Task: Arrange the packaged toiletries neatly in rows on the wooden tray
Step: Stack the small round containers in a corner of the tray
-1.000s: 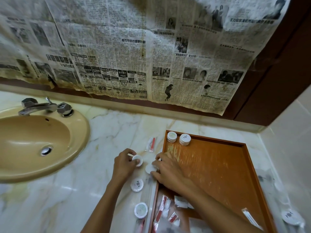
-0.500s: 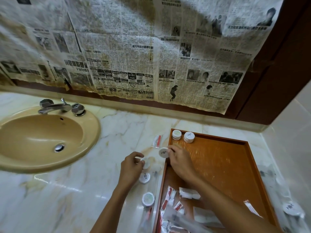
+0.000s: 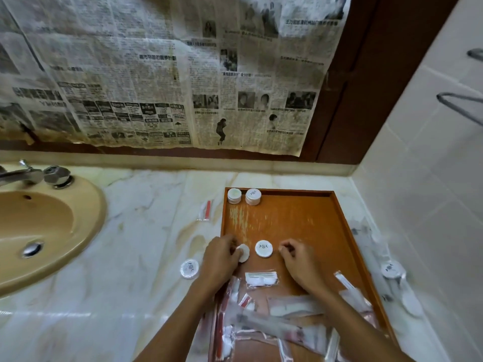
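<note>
The wooden tray lies on the marble counter. Two short stacks of round white packs stand in its far left corner. My left hand is just inside the tray's left rim and grips a tilted round white pack. Right beside it, another round pack lies flat on the tray floor. My right hand hovers just right of that pack, fingers loosely curled, with nothing seen in it. A cotton swab packet and a heap of clear sachets fill the tray's near end.
One round pack and a red sachet lie on the counter left of the tray. More round packs sit between the tray and the tiled right wall. The beige sink and tap are at far left.
Both hands moved from the counter beside the tray onto the tray floor. My right hand carried a round pack in and let it go; my left brought another over the rim.
</note>
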`<action>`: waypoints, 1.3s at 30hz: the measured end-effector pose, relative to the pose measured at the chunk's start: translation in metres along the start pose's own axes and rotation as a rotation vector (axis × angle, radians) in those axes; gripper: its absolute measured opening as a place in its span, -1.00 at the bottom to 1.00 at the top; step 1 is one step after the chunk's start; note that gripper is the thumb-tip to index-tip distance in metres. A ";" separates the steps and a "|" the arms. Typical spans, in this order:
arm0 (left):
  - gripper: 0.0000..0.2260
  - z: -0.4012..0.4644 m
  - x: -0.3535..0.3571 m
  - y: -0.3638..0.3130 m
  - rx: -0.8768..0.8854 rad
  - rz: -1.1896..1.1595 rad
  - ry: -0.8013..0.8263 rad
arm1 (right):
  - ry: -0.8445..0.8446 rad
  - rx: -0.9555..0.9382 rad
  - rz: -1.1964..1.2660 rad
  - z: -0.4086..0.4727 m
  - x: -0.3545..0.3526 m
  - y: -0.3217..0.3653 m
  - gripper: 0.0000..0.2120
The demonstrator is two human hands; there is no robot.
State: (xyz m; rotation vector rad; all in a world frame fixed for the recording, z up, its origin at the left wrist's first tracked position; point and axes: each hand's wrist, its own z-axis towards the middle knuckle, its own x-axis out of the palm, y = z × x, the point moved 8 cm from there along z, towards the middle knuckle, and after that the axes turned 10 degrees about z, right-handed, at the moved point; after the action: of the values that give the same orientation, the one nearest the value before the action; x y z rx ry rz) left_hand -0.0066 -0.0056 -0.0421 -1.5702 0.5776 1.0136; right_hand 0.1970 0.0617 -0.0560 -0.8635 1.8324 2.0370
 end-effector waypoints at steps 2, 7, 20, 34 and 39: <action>-0.93 0.002 0.001 -0.004 0.074 0.140 -0.030 | 0.016 -0.013 -0.018 -0.003 -0.004 -0.004 -0.84; -0.72 0.005 0.000 -0.006 0.163 0.385 0.008 | 0.140 -0.094 -0.152 -0.007 0.010 -0.001 -0.64; -0.62 0.038 -0.003 0.000 0.134 0.631 0.002 | 0.184 -0.199 -0.212 0.048 0.036 0.017 -0.65; -0.71 0.099 -0.006 0.009 0.078 0.504 -0.002 | 0.060 -0.126 -0.190 0.100 0.057 0.020 -0.66; -0.75 0.101 -0.005 0.009 0.084 0.505 -0.033 | -0.010 -0.148 -0.202 0.098 0.061 0.016 -0.66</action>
State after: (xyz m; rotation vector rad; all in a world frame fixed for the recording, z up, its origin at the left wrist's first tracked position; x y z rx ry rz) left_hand -0.0466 0.0873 -0.0435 -1.3582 1.0118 1.3651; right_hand 0.1159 0.1420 -0.0763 -1.0306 1.5351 2.0623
